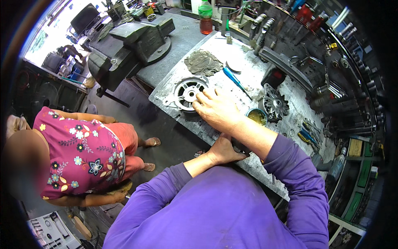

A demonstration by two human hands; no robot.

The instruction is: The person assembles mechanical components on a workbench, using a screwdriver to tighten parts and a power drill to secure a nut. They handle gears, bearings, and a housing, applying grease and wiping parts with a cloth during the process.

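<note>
A round metal alternator end housing (179, 92) with a spoked face lies near the left edge of the workbench (166, 85). My right hand (217, 108) reaches across to it, fingers bent and close together over its right side. Whatever those fingertips pinch is hidden. Close to my body at the bench's front edge, my left hand (224, 150) is closed around a dark part, mostly covered by the hand and my right forearm. Just beyond my right wrist are a small tin of yellowish grease (256, 116) and a finned alternator rotor (274, 103).
A blue screwdriver (234, 79) and a grey rag (203, 63) lie farther back. A large vise (134, 41) stands far left. Pliers (307, 135) rest at right, below a tool-hung wall. A bottle of red liquid (205, 18) stands behind. Another person (85, 153) stands at left.
</note>
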